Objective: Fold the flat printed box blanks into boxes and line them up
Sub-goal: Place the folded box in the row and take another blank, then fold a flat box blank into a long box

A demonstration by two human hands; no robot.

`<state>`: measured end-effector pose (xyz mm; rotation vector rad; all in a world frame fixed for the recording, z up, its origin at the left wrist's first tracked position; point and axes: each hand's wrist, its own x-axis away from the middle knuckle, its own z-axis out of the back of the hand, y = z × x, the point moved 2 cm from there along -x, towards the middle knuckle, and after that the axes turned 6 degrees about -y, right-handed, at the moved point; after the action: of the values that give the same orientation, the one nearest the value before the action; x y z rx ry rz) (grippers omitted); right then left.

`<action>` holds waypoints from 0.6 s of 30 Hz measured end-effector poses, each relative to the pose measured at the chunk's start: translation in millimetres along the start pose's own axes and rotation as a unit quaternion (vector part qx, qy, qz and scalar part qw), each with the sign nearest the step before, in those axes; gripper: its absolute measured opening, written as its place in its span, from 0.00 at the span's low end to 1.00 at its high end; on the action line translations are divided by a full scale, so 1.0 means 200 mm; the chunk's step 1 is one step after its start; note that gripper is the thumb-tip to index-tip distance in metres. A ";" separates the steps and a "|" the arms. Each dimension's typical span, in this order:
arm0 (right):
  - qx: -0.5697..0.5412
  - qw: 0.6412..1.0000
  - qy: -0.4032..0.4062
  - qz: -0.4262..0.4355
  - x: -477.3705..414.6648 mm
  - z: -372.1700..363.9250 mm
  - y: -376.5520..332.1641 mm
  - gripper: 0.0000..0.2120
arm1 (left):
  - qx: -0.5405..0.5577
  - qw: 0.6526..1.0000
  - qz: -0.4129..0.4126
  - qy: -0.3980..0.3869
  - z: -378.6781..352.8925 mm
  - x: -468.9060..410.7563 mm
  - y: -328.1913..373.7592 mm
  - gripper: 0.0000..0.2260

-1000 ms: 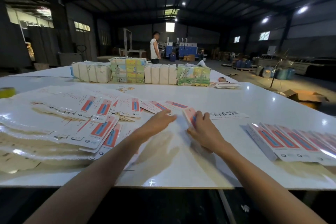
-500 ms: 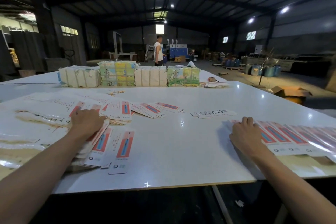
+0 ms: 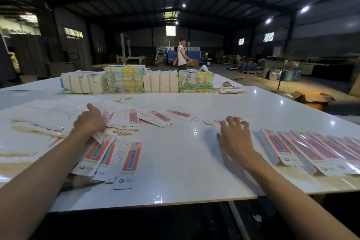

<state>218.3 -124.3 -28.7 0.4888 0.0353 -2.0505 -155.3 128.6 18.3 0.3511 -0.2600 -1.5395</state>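
The step in hand looks like drawing one fresh blank off the loose heap of flat white card blanks printed with red and blue panels [image 3: 103, 152], which sprawls across the left-centre of the glossy white table [image 3: 185, 171]. To do it well, I judge the left hand [image 3: 90, 122] should peel away one sheet only, sliding it sideways so its neighbours do not scatter, then carry it to the bare middle where both hands can crease it. That hand sits on the heap's upper part, thumb raised, fingers curled around a white blank [image 3: 99, 137] whose corner juts out below the palm. The right hand [image 3: 236, 139] is well apart from it, right of centre, palm down, fingers spread and holding nothing; whether it touches the table I cannot tell. Just beside it, the row of folded red-and-white boxes [image 3: 311, 150] runs towards the right edge.
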 end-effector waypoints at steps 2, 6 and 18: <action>-0.051 0.998 0.009 0.044 -0.05 0.02 -0.12 0.18 | 0.038 0.998 -0.047 0.006 0.00 0.02 0.06 0.27; -0.261 0.958 0.016 0.116 -0.15 0.07 -0.31 0.22 | 0.284 0.938 -0.117 -0.161 -0.05 0.18 0.27 0.11; -0.635 0.763 -0.004 0.120 -0.21 -0.07 -0.39 0.17 | 0.541 0.619 -0.132 -0.554 -0.47 0.62 0.68 0.20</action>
<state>175.1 -47.3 -40.2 -0.3749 1.2069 -1.3345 9.1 10.5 -22.9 0.3019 -2.2785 -1.5262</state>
